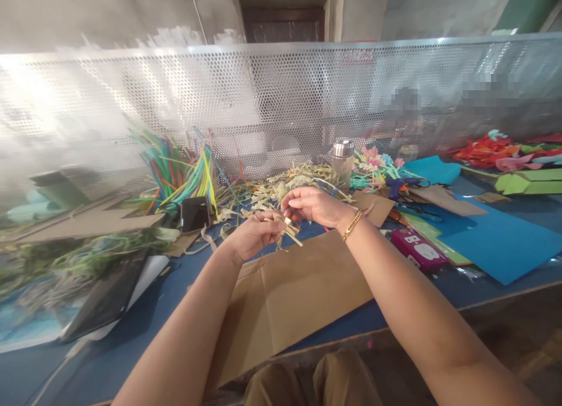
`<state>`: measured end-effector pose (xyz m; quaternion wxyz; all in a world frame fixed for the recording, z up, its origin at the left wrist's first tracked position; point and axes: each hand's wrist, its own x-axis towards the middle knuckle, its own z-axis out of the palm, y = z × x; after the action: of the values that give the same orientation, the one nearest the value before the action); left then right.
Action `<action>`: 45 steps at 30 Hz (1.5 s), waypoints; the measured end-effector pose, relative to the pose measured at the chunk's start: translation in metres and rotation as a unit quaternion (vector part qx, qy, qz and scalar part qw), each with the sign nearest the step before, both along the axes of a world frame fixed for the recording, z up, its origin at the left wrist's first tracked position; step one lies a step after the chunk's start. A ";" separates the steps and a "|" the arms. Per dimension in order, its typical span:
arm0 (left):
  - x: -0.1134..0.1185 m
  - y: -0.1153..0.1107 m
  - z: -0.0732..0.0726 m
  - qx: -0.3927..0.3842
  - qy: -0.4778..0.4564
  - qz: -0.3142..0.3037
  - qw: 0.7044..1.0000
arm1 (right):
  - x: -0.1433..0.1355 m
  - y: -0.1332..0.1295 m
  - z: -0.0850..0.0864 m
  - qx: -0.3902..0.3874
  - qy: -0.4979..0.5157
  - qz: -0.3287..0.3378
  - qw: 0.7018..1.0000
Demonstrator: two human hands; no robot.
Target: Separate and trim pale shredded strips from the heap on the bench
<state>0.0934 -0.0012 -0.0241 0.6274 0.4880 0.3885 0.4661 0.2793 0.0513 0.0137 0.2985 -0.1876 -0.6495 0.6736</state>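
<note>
Over a sheet of brown cardboard, my left hand pinches a small bundle of pale straw-like strips between thumb and fingers. The ends of the strips stick out to the right and downward. Just beside it, my right hand, with a gold bracelet at the wrist, is closed with curled fingers by the top of the bundle. What its fingertips grip, if anything, is too small to make out. Behind both hands lies a loose heap of pale dried strips.
A lidded bottle stands behind the heap. Colourful pipe cleaners and a black box are at left; a dark tablet-like object lies nearer. Rightward are blue sheets and a magenta pack. A perforated metal screen bounds the back.
</note>
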 end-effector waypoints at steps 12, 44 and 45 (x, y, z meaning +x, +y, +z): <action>-0.030 -0.009 0.013 0.049 -0.101 0.048 0.992 | 0.025 0.051 -0.013 0.136 -0.021 -0.417 0.898; -0.036 0.004 0.004 0.011 -0.055 0.065 0.996 | -0.008 0.011 -0.010 0.354 -0.076 -0.222 0.905; -0.037 0.004 0.006 0.013 -0.056 0.070 0.996 | -0.007 0.011 -0.009 0.385 -0.093 -0.237 0.887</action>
<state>0.0568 0.0025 -0.0185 0.6076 0.4406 0.3804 0.5403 0.2727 0.0627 0.0043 0.4365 -0.2674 -0.8190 0.2591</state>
